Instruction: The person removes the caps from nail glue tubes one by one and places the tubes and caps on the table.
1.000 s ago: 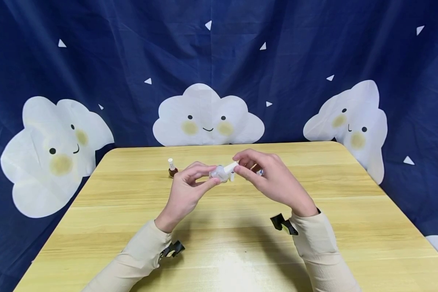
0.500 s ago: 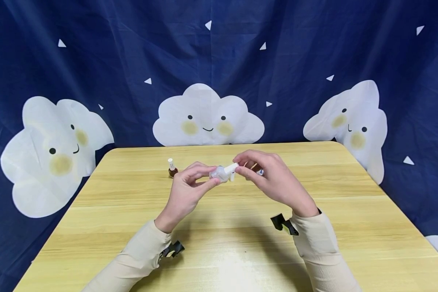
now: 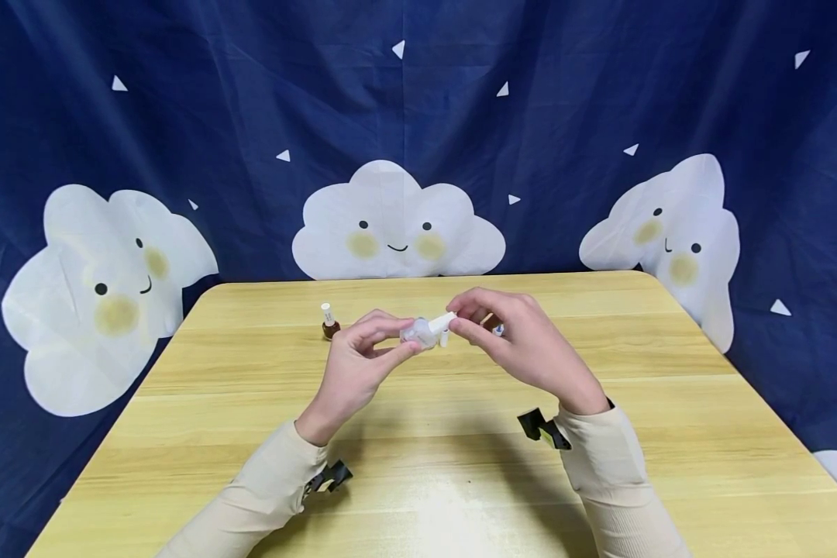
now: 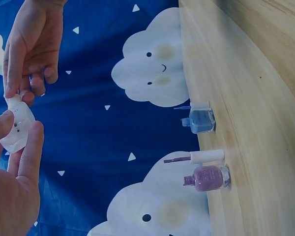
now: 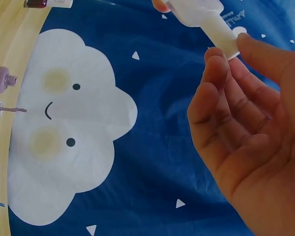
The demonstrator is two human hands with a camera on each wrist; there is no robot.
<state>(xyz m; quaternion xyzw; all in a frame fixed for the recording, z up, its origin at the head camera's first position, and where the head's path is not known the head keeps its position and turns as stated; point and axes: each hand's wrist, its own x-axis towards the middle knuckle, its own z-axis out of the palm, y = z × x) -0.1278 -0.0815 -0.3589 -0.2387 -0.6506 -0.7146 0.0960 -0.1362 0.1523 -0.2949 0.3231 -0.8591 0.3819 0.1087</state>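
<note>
Above the table, my left hand pinches the pale, clear body of a nail polish bottle between thumb and fingers. The bottle is tilted, its white cap pointing up and right. My right hand pinches the end of that cap with thumb and fingertips. In the right wrist view the cap is in line with the bottle's neck, and the other right fingers are loosely curled. Small print shows on the bottle in the left wrist view.
A dark red nail polish bottle with a white cap stands at the back left. Behind the hands stand an uncapped purple bottle and an uncapped blue bottle. Beside them their brush caps, purple and blue, stand brush upward.
The fingertips of my right hand and the cap have shifted very slightly. My left hand holds the bottle in the same place.
</note>
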